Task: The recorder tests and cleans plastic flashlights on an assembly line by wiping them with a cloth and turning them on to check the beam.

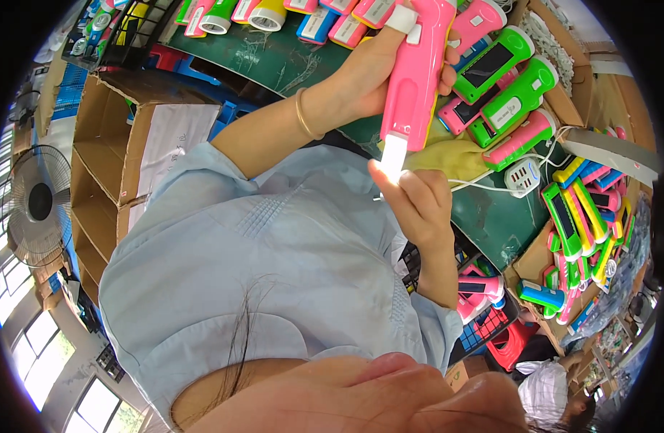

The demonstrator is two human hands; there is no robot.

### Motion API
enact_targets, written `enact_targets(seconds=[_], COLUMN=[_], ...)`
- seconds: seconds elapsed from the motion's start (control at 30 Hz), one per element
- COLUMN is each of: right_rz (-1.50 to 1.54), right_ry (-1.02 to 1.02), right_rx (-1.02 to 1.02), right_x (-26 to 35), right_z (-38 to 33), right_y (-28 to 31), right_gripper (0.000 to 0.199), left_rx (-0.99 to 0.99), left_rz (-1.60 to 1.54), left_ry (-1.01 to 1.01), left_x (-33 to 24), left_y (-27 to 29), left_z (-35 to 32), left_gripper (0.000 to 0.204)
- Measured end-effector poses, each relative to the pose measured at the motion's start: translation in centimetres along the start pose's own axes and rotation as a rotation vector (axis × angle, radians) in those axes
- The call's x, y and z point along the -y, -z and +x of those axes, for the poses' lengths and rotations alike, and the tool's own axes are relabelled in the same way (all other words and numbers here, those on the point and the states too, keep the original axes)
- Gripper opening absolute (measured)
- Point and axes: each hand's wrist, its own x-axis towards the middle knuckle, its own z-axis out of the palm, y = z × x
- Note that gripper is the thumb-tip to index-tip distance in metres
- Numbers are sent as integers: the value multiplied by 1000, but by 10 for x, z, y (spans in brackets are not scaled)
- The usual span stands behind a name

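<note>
My left hand, a bangle on its wrist and white tape on its thumb, is closed round a pink handheld flashlight with a white switch and a yellow edge. The flashlight is held tilted above the table. At its lower end is a bright white strip, too overexposed to make out. My right hand is closed with its fingertips on the lower end of that strip. A thin pale tip shows beside those fingers; what it belongs to is hidden.
Several green and pink flashlights lie right on the green table, near a yellow cloth and a white charging hub with cables. More flashlights line the far edge. Cardboard compartments and a fan stand left.
</note>
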Motion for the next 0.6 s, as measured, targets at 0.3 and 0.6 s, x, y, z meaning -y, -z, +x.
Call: enact_targets(seconds=[0.3, 0.6], right_rz=[662, 439], right_ry=[-758, -868], right_rx=[-270, -63], right_x=[-9, -30], right_z=[-47, -44], right_y=[-32, 2], right_gripper=[47, 32], left_rx=[693, 304], left_rz=[1109, 1293], left_ry=[-559, -283], left_x=[19, 11], left_y=[3, 3], left_z=[-37, -66], left_gripper=[67, 75])
